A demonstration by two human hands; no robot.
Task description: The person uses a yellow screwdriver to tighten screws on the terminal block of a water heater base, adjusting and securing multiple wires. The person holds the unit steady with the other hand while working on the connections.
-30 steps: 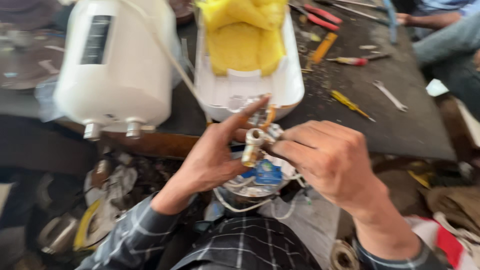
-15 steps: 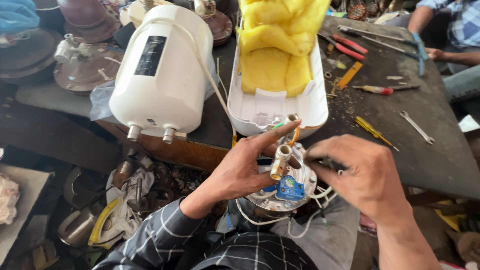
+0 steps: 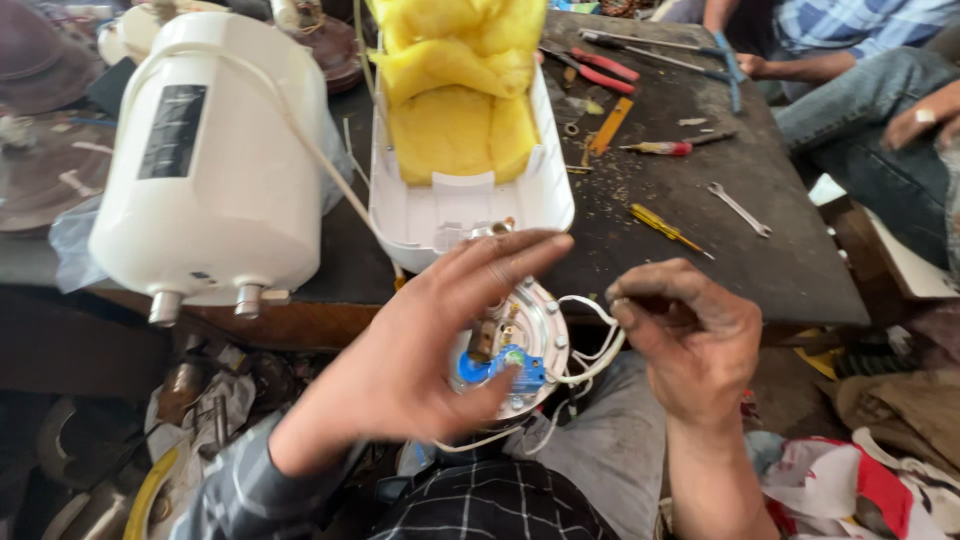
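Left half of the round white element plate (image 3: 530, 345) covered by the left hand (image 3: 420, 350), its lower rim lost behind the thumb. Top of the yellow foam (image 3: 460, 90) and of the white tank (image 3: 210, 150) cut by the far edge. Co-worker's hand (image 3: 925, 120) at far right blurred, the body cropped away.

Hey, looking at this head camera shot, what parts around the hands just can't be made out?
- Left side of the round metal plate: hidden behind the left hand in the head view.
- Right hand fingertips: curled under, so whether they pinch the white wires cannot be told.
- Small brass fittings on the plate: too small and partly covered by the left hand's fingers.
- White cylindrical tank: its far end is cut off by the top edge.
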